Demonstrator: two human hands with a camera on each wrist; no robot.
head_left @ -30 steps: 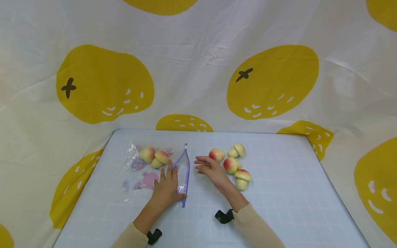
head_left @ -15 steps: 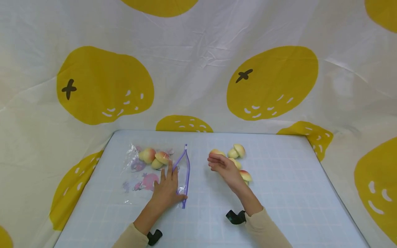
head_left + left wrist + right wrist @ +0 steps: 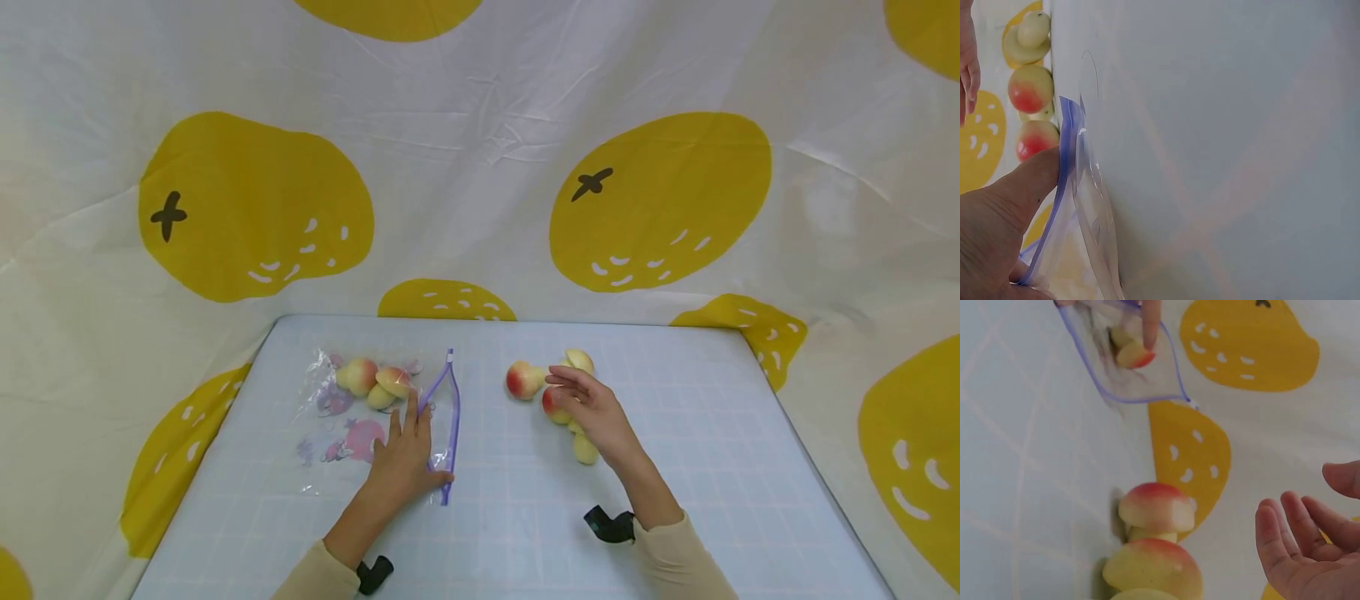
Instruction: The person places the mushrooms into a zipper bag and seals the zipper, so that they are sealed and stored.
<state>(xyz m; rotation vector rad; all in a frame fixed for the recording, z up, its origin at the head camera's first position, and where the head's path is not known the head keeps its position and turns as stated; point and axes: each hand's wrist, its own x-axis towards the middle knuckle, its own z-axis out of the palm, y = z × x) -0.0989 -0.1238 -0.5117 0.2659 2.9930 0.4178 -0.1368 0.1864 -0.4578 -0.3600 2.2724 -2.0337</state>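
Observation:
A clear zip bag (image 3: 454, 417) with purple edging lies on the left of the table, its mouth spread apart. Two toy mushrooms (image 3: 360, 376) with yellow and red caps are inside it. My left hand (image 3: 405, 462) rests on the bag with spread fingers, the thumb against the purple edge (image 3: 1066, 137). Several more toy mushrooms lie to the right of the bag, among them one red-capped mushroom (image 3: 523, 380). Over this group hovers my right hand (image 3: 596, 414), fingers loosely bent and holding nothing, partly covering some mushrooms. In the right wrist view, mushrooms (image 3: 1157, 509) stand beside the hand.
A pale checked cloth covers the table (image 3: 712, 467). Behind it hangs a white curtain (image 3: 465, 183) printed with yellow fruit. Black wrist cameras (image 3: 609, 525) sit at both sleeves.
My right hand has moved right, from beside the bag's mouth to over the mushroom group. The left hand and the bag have stayed where they were.

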